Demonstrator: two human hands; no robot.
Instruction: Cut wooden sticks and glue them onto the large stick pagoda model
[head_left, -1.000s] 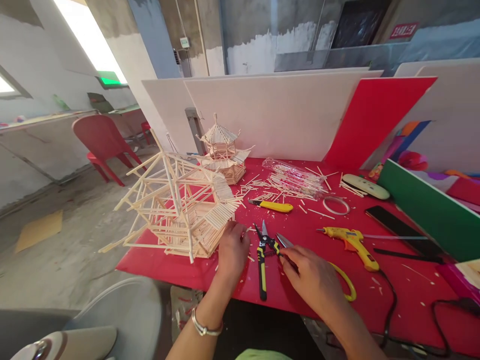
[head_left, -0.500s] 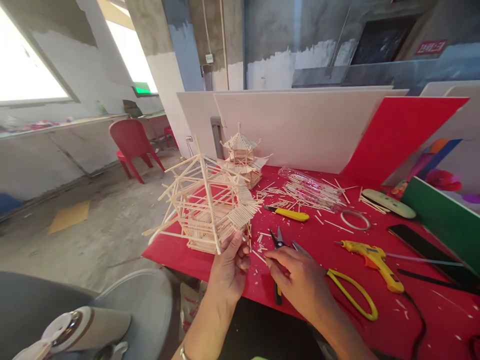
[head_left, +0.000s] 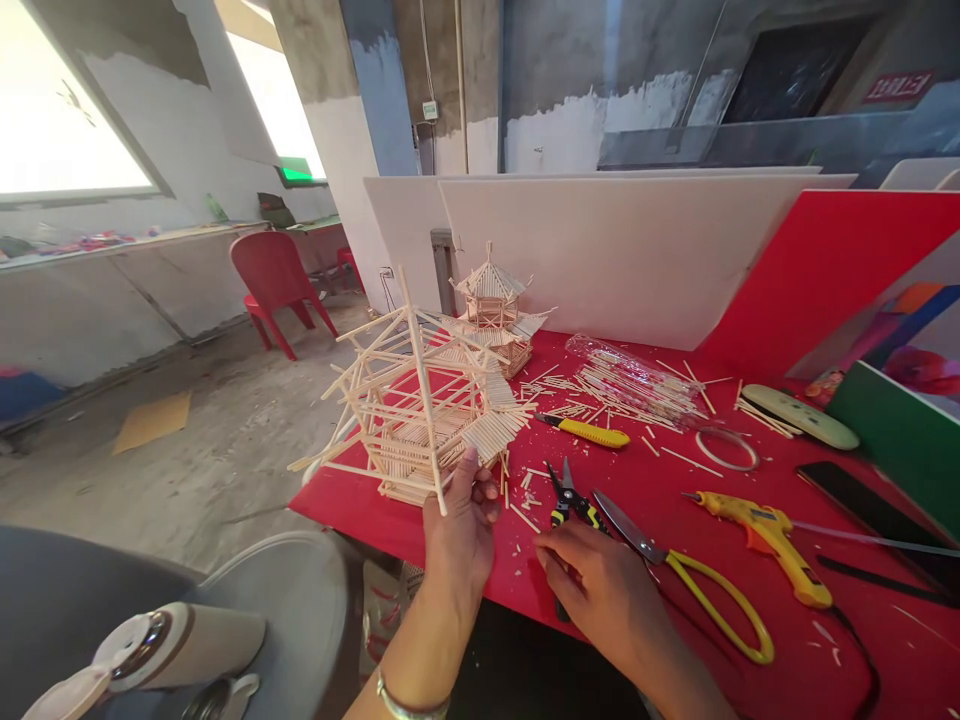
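A large open-frame model of thin wooden sticks (head_left: 420, 420) stands tilted on the left corner of the red table (head_left: 675, 690). My left hand (head_left: 459, 525) is raised at the model's lower right corner. Its fingertips are pressed together on the roof edge there. My right hand (head_left: 600, 590) lies low on the table with its fingers curled over the handles of black-and-yellow cutting pliers (head_left: 564, 495). The pliers' jaws point away from me. A bracelet shows on my left wrist.
Yellow-handled scissors (head_left: 712, 600), a yellow glue gun (head_left: 772, 535), a yellow knife (head_left: 589, 432), a tape ring (head_left: 726, 450), a bag of sticks (head_left: 630, 380) and a small pagoda model (head_left: 491, 310) lie on the table. White and red boards stand behind. A grey chair (head_left: 285, 610) is at my left.
My left hand rose from the table to the model's corner, and the model now sits more upright. My right hand slid back from the pliers' pivot to their handles. The view shifted left.
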